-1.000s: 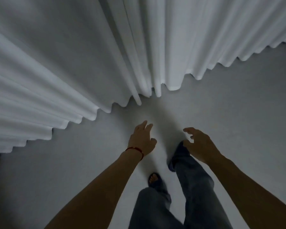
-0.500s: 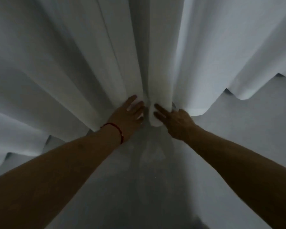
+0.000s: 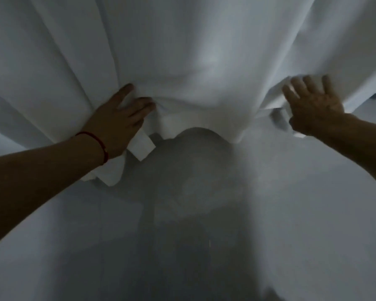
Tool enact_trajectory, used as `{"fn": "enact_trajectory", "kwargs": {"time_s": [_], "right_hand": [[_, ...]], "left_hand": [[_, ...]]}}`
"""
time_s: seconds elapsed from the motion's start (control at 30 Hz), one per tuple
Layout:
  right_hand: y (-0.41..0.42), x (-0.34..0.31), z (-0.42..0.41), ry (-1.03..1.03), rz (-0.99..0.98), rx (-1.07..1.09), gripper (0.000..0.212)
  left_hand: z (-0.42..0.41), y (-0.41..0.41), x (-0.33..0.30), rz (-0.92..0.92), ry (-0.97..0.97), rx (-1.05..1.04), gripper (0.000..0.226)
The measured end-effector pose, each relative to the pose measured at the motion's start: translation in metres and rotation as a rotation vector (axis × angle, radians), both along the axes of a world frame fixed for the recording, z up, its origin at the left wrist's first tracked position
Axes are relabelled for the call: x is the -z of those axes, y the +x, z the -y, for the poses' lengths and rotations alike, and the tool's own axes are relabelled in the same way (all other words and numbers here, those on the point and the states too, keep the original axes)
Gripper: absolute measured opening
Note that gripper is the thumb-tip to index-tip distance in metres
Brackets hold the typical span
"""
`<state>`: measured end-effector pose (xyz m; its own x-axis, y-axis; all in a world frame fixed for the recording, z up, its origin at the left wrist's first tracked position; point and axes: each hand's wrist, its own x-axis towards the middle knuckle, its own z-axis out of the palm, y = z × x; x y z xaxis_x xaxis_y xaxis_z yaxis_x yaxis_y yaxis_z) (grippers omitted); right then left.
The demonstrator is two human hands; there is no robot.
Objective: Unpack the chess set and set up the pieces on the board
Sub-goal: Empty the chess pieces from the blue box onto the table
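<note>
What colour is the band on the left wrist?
Red, a thin band, seen in the head view.

1. The white pleated fabric curtain (image 3: 193, 51) hangs across the view from 9 through 12 to 3 o'clock, its lower hem lifted and bunched above a pale grey floor (image 3: 269, 213).
2. The left hand (image 3: 115, 124), at 9 o'clock, presses straight fingers into the folds.
3. The right hand (image 3: 313, 107), at 2 o'clock, lies spread against the fabric's edge.
</note>
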<state>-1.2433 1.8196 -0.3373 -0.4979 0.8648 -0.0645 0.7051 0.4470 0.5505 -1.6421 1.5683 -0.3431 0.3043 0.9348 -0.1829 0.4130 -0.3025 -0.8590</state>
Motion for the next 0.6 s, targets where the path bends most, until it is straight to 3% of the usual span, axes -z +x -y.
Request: {"fn": "enact_trajectory", "kwargs": {"time_s": [0.1, 0.17, 0.27, 0.33, 0.4, 0.47, 0.6], "right_hand": [[-0.065, 0.020, 0.076, -0.276, -0.017, -0.142, 0.038], [-0.120, 0.045, 0.148, -0.571, -0.085, -0.356, 0.038], [-0.200, 0.076, 0.216, -0.743, -0.261, -0.503, 0.041], [-0.243, 0.092, 0.229, -0.733, -0.398, -0.449, 0.050], [-0.270, 0.109, 0.226, -0.655, -0.487, -0.398, 0.052], [-0.281, 0.128, 0.217, -0.602, -0.471, -0.376, 0.044], [-0.258, 0.151, 0.221, -0.502, -0.535, -0.522, 0.021]], "left_hand": [[0.012, -0.015, 0.001, -0.056, -0.043, -0.048, 0.053], [0.016, -0.018, 0.004, -0.058, -0.034, -0.059, 0.051], [0.023, -0.017, 0.001, 0.010, 0.053, -0.167, 0.057], [0.032, -0.022, 0.001, 0.081, 0.036, -0.237, 0.054], [0.039, -0.025, 0.006, 0.100, 0.063, -0.158, 0.047], [0.040, -0.023, 0.005, 0.138, 0.157, -0.202, 0.051], [0.047, -0.005, 0.006, 0.076, 0.002, -0.260, 0.048]]}}
